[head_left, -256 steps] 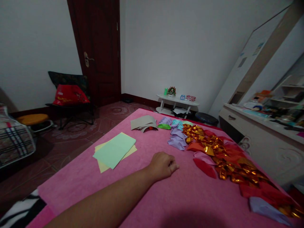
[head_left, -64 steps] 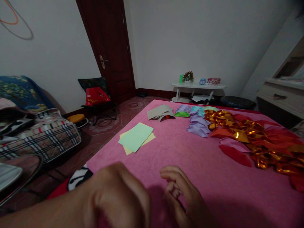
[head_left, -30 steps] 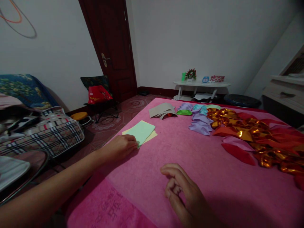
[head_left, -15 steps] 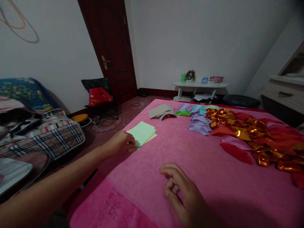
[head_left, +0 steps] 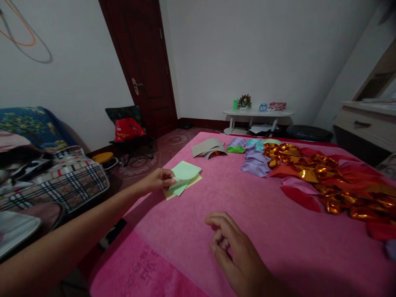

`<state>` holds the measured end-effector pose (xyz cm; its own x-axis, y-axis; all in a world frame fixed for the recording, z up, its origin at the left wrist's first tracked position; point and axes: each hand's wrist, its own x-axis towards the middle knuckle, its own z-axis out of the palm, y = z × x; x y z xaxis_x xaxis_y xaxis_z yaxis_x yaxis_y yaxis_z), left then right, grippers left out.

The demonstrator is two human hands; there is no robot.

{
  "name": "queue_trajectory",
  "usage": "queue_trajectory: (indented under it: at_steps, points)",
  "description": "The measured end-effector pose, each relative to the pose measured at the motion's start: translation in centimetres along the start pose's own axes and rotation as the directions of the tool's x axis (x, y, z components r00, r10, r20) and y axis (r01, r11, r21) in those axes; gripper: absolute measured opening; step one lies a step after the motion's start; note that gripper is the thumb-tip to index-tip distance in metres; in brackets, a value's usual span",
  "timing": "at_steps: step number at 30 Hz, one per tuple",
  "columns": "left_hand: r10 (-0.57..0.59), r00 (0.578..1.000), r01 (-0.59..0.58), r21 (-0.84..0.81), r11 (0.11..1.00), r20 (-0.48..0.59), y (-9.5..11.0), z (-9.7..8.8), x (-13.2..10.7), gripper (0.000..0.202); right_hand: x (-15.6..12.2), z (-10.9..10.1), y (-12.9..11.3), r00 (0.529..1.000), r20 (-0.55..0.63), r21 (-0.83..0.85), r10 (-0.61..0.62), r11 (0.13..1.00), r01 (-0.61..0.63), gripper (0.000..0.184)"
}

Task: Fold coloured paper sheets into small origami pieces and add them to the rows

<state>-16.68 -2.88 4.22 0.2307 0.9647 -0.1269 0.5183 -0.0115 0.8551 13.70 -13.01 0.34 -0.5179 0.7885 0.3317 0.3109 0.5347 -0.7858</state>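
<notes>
My left hand [head_left: 158,180] reaches to the left edge of the pink cloth [head_left: 241,231] and pinches the near corner of the top light green paper sheet [head_left: 185,173], lifting and curling it off the yellow sheets [head_left: 173,193] beneath. My right hand [head_left: 238,251] rests low in front of me on the pink cloth, fingers loosely curled, holding nothing. A row of folded paper shapes in purple [head_left: 254,163], gold foil [head_left: 297,163] and red [head_left: 301,199] runs along the right side.
A grey paper stack [head_left: 208,147] lies at the far edge. Left of the pink surface stand a plaid bag [head_left: 71,179] and a chair with a red bag [head_left: 128,128]. A small white table [head_left: 258,113], a dark door [head_left: 145,62] and a drawer unit [head_left: 365,123] stand behind.
My left hand went out to the paper stack, closed on the green sheet's corner and has now lifted and bent it. My right hand has stayed put.
</notes>
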Motion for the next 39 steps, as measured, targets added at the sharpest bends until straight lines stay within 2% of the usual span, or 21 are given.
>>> queue_trajectory:
  at_steps: [2, 4, 6, 7, 9, 10, 11, 13, 14, 16, 18, 21, 22, 24, 26, 28, 30, 32, 34, 37, 39]
  points:
    - [0.096, 0.995, -0.094, -0.062, 0.994, 0.025, 3.0, 1.1, -0.2, 0.044, 0.2, -0.7, 0.0, 0.992, -0.128, -0.04, 0.005, 0.999, -0.01, 0.05]
    - [0.192, 0.98, -0.183, -0.169, 0.969, 0.043, 6.8, 2.3, -0.6, 0.041, 0.8, -2.2, -0.1, 0.952, -0.308, -0.1, -0.001, 0.995, -0.031, 0.051]
    - [0.265, 0.964, -0.249, -0.278, 0.928, 0.018, 10.2, 3.4, -0.8, 0.039, 1.8, -4.5, -0.3, 0.883, -0.468, -0.118, -0.019, 0.992, -0.041, 0.054]
    - [0.305, 0.952, -0.284, -0.324, 0.903, 0.017, 11.6, 4.0, -0.7, 0.038, 2.4, -5.9, -0.4, 0.835, -0.55, -0.1, -0.018, 0.994, -0.045, 0.055]
    - [0.357, 0.934, -0.316, -0.397, 0.862, 0.033, 13.1, 4.9, 0.1, 0.035, 3.4, -8.7, -0.4, 0.736, -0.676, -0.012, -0.014, 1.0, 0.008, 0.053]
    - [0.368, 0.928, -0.313, -0.426, 0.849, 0.051, 13.4, 5.2, 0.8, 0.034, 3.8, -9.9, -0.2, 0.726, -0.687, 0.081, 0.026, 0.996, 0.041, 0.049]
    - [0.368, 0.926, -0.295, -0.446, 0.845, 0.085, 13.3, 5.6, 1.7, 0.033, 4.2, -10.9, 0.1, 0.745, -0.661, 0.198, 0.087, 0.978, 0.062, 0.045]
    - [0.352, 0.919, -0.232, -0.476, 0.848, 0.177, 12.7, 6.1, 3.7, 0.034, 4.5, -12.4, 1.3, 0.797, -0.554, 0.406, 0.241, 0.914, 0.006, 0.039]
    - [0.344, 0.911, -0.197, -0.497, 0.845, 0.225, 12.2, 6.3, 4.8, 0.035, 4.5, -12.9, 2.0, 0.807, -0.498, 0.472, 0.317, 0.88, -0.054, 0.039]
    - [0.338, 0.881, -0.121, -0.534, 0.837, 0.33, 11.2, 6.7, 6.7, 0.036, 4.3, -13.5, 3.4, 0.798, -0.434, 0.532, 0.418, 0.834, -0.148, 0.04]
    - [0.345, 0.845, -0.059, -0.568, 0.821, 0.41, 10.6, 7.1, 8.2, 0.037, 4.0, -13.7, 4.4, 0.81, -0.36, 0.559, 0.463, 0.802, -0.21, 0.041]
    - [0.348, 0.803, -0.017, -0.565, 0.825, 0.484, 10.1, 7.7, 9.7, 0.039, 3.6, -13.7, 4.6, 0.868, -0.168, 0.649, 0.468, 0.715, -0.26, 0.044]
    - [0.335, 0.792, -0.019, -0.527, 0.85, 0.511, 10.0, 7.9, 10.2, 0.039, 3.4, -13.6, 4.4, 0.887, -0.096, 0.675, 0.453, 0.684, -0.277, 0.046]
    - [0.302, 0.779, -0.098, -0.368, 0.925, 0.55, 9.8, 8.4, 11.3, 0.038, 3.3, -13.3, 4.2, 0.913, 0.03, 0.687, 0.407, 0.655, -0.315, 0.052]
    - [0.295, 0.788, -0.234, -0.182, 0.955, 0.54, 9.4, 8.9, 12.5, 0.037, 3.1, -12.8, 4.3, 0.922, 0.112, 0.666, 0.371, 0.66, -0.346, 0.058]
    - [0.317, 0.801, -0.314, -0.095, 0.945, 0.507, 8.8, 9.6, 13.7, 0.033, 2.7, -12.3, 4.9, 0.927, 0.149, 0.644, 0.345, 0.677, -0.356, 0.06]
    - [0.334, 0.798, -0.342, -0.079, 0.936, 0.501, 8.5, 10.2, 14.6, 0.029, 2.1, -11.9, 5.5, 0.933, 0.169, 0.635, 0.319, 0.688, -0.35, 0.058]
    - [0.346, 0.78, -0.363, -0.073, 0.929, 0.521, 8.5, 11.0, 15.0, 0.025, 1.4, -11.8, 5.6, 0.936, 0.218, 0.63, 0.277, 0.692, -0.352, 0.056]
    - [0.364, 0.753, -0.393, -0.07, 0.917, 0.548, 9.0, 11.8, 15.2, 0.021, 0.6, -12.0, 5.1, 0.927, 0.284, 0.569, 0.244, 0.735, -0.367, 0.058]
    - [0.406, 0.695, -0.466, -0.058, 0.883, 0.594, 10.1, 13.3, 15.2, 0.018, -0.1, -12.7, 4.0, 0.918, 0.314, 0.27, 0.241, 0.905, -0.33, 0.063]
    - [0.423, 0.661, -0.497, -0.061, 0.866, 0.619, 10.8, 14.4, 15.3, 0.017, -0.1, -12.8, 3.9, 0.954, 0.243, 0.028, 0.175, 0.982, -0.187, 0.059]
